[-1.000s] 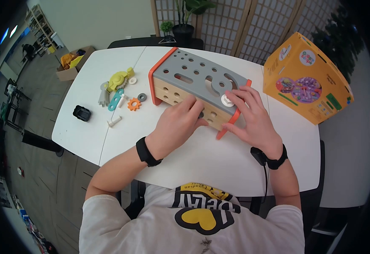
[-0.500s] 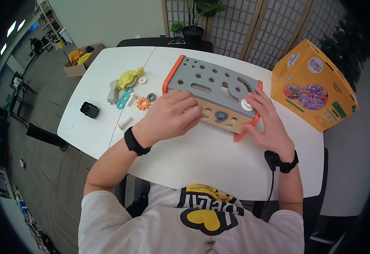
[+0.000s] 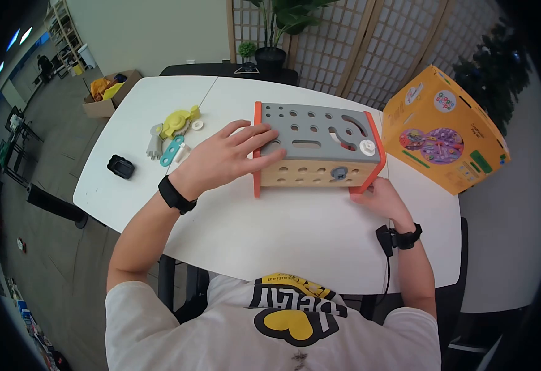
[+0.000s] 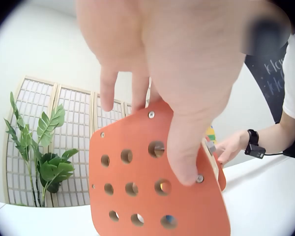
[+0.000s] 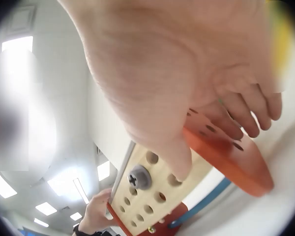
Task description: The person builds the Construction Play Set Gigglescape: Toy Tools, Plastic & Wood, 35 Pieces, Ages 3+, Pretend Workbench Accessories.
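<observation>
Orange-ended, grey-topped toy workbench on white table, just beside yellow printed box. At the left end, gripped by left hand: fingers spread wide over the top edge, thumb pressed flat against the perforated end panel. At the near right corner, gripped by right hand: thumb on the wooden front, fingers extended along the outer face of the right panel. White knob on the top; grey bolt in the front. Near left hand: teal link, white peg.
</observation>
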The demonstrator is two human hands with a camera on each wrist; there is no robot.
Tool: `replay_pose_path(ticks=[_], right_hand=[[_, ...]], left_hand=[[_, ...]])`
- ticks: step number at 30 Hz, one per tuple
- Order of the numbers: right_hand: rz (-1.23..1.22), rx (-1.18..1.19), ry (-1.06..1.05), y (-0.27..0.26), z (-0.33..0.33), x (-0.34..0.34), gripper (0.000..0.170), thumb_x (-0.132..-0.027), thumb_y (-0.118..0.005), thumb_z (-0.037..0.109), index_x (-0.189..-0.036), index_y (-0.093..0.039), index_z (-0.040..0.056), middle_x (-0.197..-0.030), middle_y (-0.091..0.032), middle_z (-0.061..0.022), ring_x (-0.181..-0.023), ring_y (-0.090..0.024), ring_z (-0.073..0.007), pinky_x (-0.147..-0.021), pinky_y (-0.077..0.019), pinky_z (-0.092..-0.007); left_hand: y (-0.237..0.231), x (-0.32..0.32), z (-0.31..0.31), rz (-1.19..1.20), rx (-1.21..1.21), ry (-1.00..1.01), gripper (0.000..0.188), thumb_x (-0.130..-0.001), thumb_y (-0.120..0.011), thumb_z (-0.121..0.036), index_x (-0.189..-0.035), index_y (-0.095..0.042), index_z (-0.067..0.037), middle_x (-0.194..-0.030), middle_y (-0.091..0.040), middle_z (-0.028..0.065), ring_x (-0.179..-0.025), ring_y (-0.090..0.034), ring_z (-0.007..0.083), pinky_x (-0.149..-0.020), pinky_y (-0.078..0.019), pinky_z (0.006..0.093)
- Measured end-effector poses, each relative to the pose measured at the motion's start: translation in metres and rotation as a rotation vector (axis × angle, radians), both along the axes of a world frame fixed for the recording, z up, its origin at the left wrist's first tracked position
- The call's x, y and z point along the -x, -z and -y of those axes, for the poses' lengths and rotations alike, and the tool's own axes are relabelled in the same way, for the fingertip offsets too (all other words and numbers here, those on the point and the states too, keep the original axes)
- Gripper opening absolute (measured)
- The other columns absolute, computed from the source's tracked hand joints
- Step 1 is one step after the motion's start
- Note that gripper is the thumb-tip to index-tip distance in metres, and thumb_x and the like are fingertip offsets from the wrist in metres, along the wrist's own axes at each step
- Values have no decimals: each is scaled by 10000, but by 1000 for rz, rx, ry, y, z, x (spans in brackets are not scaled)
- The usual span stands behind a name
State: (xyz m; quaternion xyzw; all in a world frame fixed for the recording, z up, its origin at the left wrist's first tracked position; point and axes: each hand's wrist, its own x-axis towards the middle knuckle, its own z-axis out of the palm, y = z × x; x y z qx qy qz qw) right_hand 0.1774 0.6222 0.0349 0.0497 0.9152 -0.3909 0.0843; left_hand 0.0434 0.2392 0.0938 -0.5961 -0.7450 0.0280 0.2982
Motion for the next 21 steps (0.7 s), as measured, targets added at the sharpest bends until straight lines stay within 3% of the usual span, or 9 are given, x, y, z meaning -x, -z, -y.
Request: replay_pose_path(ticks=[1,4,6,7,13,21], right_hand=[[-22,33,37,5,1,1,398,-859,-734,-8,-1249,-660,-43,-1188,-729,-127,-1109,-687,-197,-1010,-518,-342],[-97,131,114,10,-5,5,301,-909,-708,56,-1190,-684,-50,-1046,-763,-143,-986,-735,-224,-908,-548,-338],[-210,209,192,1,-3,5,257,-951,-661,48,-1186,-682,-54,-1008,-757,-110,-901,-709,-167,-853,-536,-305],[-263,248,230,-4,-1,6,239,-972,-637,44,-1184,-681,-56,-989,-754,-93,-859,-695,-138,-825,-530,-288],[-439,295,293,-25,-14,19,279,-1065,-585,168,-1212,-679,-49,-948,-730,-32,-805,-586,-47,-735,-453,-234],[-538,430,272,-36,-3,32,332,-1043,-618,156,-1300,-642,-52,-1083,-742,-84,-964,-671,-99,-885,-509,-264]], left_hand=[[-1,2,-1,-24,-1,40,598,-847,-718,-113,-1407,-542,-227,-1445,-560,86,-1297,-564,287,-1084,-489,432],[-2,2,-4,-50,-22,130,562,-840,-713,-75,-1366,-593,-231,-1438,-568,88,-1280,-575,312,-1036,-517,431],[0,0,-6,-12,-73,144,592,-808,-750,-23,-1342,-629,-248,-1432,-577,79,-1274,-580,327,-1002,-536,441],[-5,0,-6,-31,-104,159,508,-818,-758,-59,-1286,-663,-233,-1387,-609,100,-1237,-599,328,-974,-537,440],[-11,-1,-6,240,-265,143,457,-766,-817,-120,-1201,-688,-174,-1338,-633,151,-1073,-649,339,-937,-543,421],[26,2,-5,634,-550,11,442,-775,-831,-76,-1195,-692,-93,-1243,-704,142,-956,-705,311,-871,-583,363]])
